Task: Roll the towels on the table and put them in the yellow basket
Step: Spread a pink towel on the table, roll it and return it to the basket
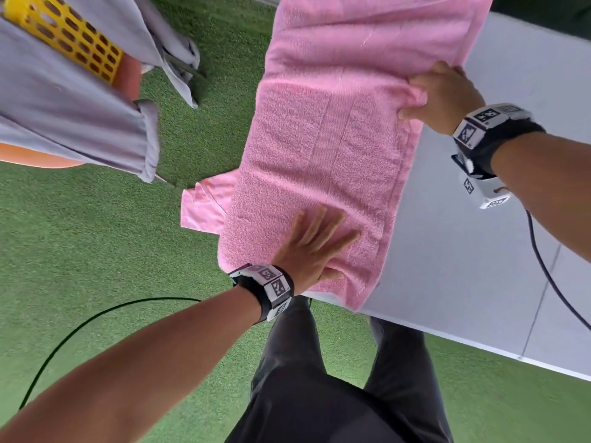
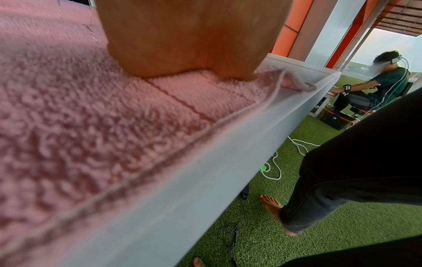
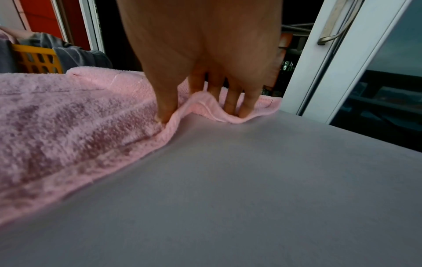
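Although the yellow perforated plastic basket (image 1: 68, 35) sits well off to my left, draped with grey cloth (image 1: 64, 113), the coming move turns on the long pink terry towel (image 1: 335, 123) lying folded along the left edge of the flat grey table (image 1: 479, 251), its long axis running away from me. My left hand (image 1: 315, 247) lies flat on the near short end, fingers straight and spread, pressing the pile down. Farther along and to the right, my right hand (image 1: 443, 97) pinches the towel's right long hem between thumb and curled fingers (image 3: 230, 101), lifting a small ridge of cloth. The near end is closest to my left hand, so I judge the roll should start there and travel away from me along that axis.
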